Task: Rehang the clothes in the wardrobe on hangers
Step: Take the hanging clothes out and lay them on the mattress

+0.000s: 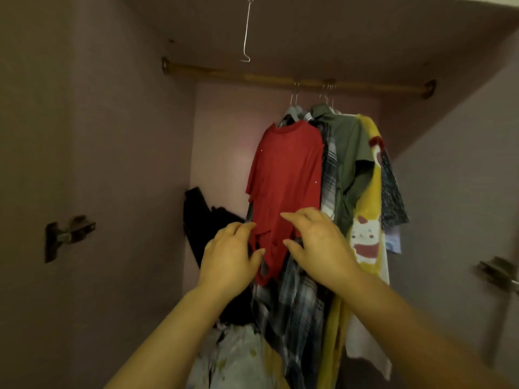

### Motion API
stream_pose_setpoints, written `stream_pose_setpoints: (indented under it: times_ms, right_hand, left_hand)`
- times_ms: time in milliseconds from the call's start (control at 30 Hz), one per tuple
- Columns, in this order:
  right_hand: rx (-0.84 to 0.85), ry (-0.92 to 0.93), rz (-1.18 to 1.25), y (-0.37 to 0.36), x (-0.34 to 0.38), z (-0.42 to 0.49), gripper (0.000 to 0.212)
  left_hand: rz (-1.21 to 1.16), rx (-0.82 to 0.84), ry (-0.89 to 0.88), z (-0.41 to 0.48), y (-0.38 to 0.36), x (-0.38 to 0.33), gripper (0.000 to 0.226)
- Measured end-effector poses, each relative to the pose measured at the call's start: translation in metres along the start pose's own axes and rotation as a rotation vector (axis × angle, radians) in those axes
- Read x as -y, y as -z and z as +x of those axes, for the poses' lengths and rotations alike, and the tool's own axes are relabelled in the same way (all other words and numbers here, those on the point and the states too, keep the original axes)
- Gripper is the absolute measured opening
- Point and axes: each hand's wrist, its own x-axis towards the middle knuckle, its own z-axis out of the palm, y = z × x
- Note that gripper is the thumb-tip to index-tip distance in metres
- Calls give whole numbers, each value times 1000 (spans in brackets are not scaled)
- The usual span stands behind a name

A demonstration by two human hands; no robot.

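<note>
A red T-shirt (286,175) hangs on a hanger from the wooden rail (252,78), leftmost of several hung garments. Beside it hang a plaid shirt (330,169), an olive shirt (349,153) and a yellow-and-white cartoon shirt (368,237). My left hand (229,258) is at the red shirt's lower left hem, fingers lightly curved against the cloth. My right hand (320,242) rests on the shirt's lower right part with fingers spread. Whether either hand pinches the fabric is hard to tell.
A bare wire hook (247,29) dangles from the wardrobe ceiling. Dark clothing (202,220) leans in the back left corner. A pale patterned garment (238,357) lies low in front. Door hinges sit on the left wall (68,235) and right wall (497,269).
</note>
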Motion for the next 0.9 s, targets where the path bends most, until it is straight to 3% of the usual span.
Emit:
stream_pose_setpoints:
  times_ms: [333,633,900]
  right_hand:
    - [-142,94,-186,-22,-50,150,53]
    - [-286,-4,-333,-17,-79,296,48]
    - [-396,-114,-411,-27,-147,331,51]
  left_hand:
    - [-164,-115,-18,143,-30,26,55]
    - [-214,-200,-130,269,-40,57,54]
    - [-277,-239,-195,318,-72,63,53]
